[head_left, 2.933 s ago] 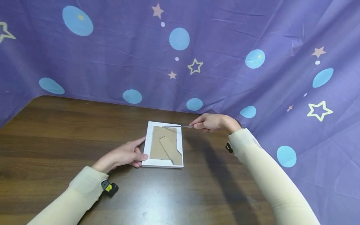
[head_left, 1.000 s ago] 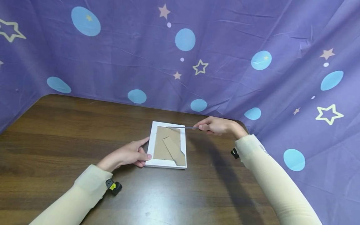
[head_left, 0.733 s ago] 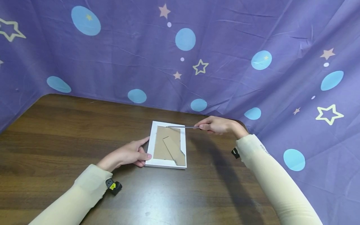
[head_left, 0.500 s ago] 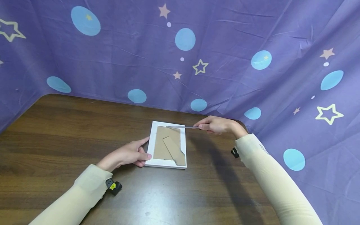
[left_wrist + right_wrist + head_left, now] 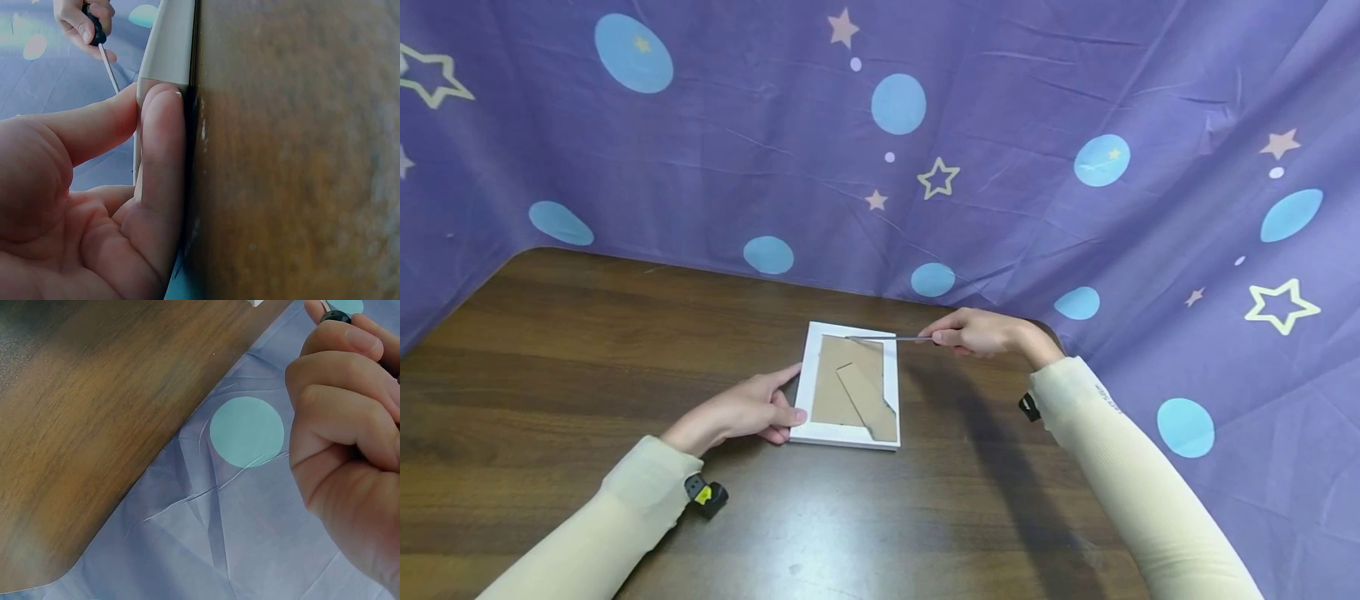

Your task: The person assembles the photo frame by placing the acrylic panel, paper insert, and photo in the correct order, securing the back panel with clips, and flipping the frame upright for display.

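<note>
A white picture frame [image 5: 802, 392] lies back side up on the table, showing a brown backing board [image 5: 832, 392] with a slanted stand leg [image 5: 868, 404]. My left hand [image 5: 741, 408] grips the frame's near left corner, thumb on top and fingers along the side; in the left wrist view the hand [image 5: 119, 181] pinches the frame's edge [image 5: 167, 44]. My right hand [image 5: 977, 332] holds a screwdriver [image 5: 902, 338] by its black handle [image 5: 95, 28]. Its thin metal shaft reaches left across the frame, the tip at the backing's far edge. In the right wrist view the curled fingers [image 5: 350, 387] wrap the handle.
The brown wooden table [image 5: 587, 358] runs back to a purple curtain [image 5: 760, 125] printed with stars and blue ovals, which also hangs close along the right side. Black wrist devices [image 5: 707, 496] sit at both cuffs.
The whole view has shifted slightly, moving the scene a little to the right. Both hands keep their grips, and the screwdriver tip stays near the backing's far edge.
</note>
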Motion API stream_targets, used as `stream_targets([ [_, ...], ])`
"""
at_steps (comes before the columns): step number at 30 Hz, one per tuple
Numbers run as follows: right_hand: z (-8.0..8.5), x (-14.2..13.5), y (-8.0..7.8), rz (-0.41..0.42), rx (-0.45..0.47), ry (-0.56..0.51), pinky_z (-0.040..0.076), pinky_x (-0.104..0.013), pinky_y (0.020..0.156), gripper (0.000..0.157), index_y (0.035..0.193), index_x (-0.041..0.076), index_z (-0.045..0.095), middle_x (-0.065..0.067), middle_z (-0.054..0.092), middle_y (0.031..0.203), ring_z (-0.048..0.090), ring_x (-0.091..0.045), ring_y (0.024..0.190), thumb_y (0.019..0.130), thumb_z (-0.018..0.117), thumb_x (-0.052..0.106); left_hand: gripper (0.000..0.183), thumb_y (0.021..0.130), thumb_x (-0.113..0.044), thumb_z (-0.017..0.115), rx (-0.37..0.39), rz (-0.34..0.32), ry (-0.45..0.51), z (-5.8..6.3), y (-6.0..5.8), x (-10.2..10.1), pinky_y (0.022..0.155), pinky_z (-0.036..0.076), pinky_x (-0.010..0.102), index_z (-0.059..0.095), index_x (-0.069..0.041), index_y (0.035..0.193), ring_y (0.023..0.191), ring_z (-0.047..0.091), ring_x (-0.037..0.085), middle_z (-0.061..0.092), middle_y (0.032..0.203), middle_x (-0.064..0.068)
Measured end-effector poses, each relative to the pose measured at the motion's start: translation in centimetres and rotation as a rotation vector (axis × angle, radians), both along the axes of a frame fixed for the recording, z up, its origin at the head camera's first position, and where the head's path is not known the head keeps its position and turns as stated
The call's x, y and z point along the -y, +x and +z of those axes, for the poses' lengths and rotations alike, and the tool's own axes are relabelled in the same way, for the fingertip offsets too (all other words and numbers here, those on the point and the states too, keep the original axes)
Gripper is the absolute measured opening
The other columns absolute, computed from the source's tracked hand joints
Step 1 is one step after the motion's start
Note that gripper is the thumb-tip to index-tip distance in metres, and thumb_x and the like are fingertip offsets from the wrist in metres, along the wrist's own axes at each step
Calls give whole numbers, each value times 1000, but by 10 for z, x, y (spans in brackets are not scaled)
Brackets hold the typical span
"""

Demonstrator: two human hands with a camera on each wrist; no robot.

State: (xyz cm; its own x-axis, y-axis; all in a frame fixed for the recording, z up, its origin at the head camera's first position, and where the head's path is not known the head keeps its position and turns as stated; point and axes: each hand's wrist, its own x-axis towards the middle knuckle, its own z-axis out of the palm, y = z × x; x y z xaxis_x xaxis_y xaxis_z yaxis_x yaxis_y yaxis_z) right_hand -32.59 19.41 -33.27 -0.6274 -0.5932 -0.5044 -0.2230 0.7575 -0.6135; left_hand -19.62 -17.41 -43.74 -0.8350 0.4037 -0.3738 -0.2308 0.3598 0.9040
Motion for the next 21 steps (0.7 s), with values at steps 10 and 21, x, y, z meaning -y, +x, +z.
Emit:
stream_targets([
  [10,2,2,1,-13,3,-8,30,-23,45,39,150,14,62,6,40,68,27,-7,49,115,47,25,98,99,-8,75,-1,-3,2,2,1,-1,72,66,33,9,-2,170,73,66,20,63,88,15],
  [21,18,23,10,184,-337,147,53,-40,107,37,145,14,68,-5,72,135,66,-20,120,112,56,25,96,100,-11,74,-26,-31,-35,1,0,1,74,66,33,7,2,168,75,66,19,62,88,14],
])
